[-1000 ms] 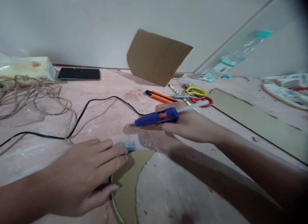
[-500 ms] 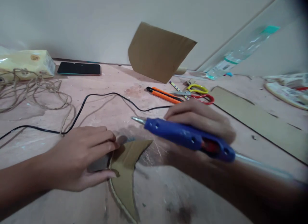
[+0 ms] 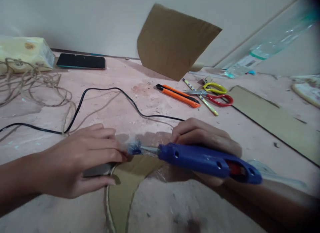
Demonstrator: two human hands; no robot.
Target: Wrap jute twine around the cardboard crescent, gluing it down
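Note:
My right hand (image 3: 205, 136) is wrapped around a blue glue gun (image 3: 200, 161), its metal nozzle pointing left. The nozzle tip meets a small blue, clear-looking piece (image 3: 134, 148) beside my left fingertips; what that piece is I cannot make out. My left hand (image 3: 80, 158) grips the left edge of a curved cardboard piece (image 3: 125, 193), thumb near its rim and fingers at its top. Twine (image 3: 107, 203) runs along that left edge. The glue gun and right hand hide the cardboard's upper right tip.
Behind lie an orange cutter (image 3: 178, 96), scissors (image 3: 217, 92), a pencil (image 3: 210, 106) and a phone (image 3: 80, 61). A cardboard sheet (image 3: 175, 42) leans on the wall; a cardboard strip (image 3: 275, 123) lies right. Loose twine (image 3: 37, 86) and a black cord (image 3: 132, 104) cross the left.
The glue gun has come down and its nozzle has reached the blue piece by my left fingers. My left hand stays on the cardboard piece. The view has shifted slightly.

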